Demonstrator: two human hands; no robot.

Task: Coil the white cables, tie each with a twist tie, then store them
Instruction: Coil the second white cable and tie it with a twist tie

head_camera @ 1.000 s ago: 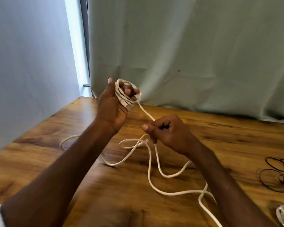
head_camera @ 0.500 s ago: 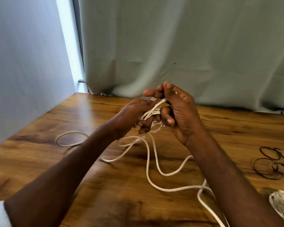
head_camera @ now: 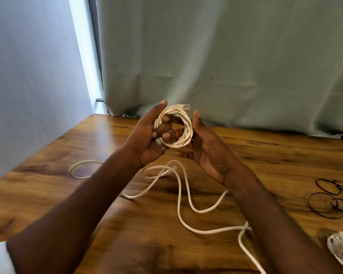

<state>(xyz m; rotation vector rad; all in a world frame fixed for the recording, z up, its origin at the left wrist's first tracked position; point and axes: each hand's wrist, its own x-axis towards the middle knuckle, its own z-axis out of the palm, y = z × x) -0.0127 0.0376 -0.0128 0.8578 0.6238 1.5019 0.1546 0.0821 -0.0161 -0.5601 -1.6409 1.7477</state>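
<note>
Left hand (head_camera: 147,135) curls its fingers through a round white cable coil (head_camera: 183,133); right hand (head_camera: 208,151), fingers nearly straight, steadies its side

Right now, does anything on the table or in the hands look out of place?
Nothing stands out. The coiled cable sits neatly between both hands; a loose white cable sprawls uncoiled across the table, which fits unfinished work.
</note>
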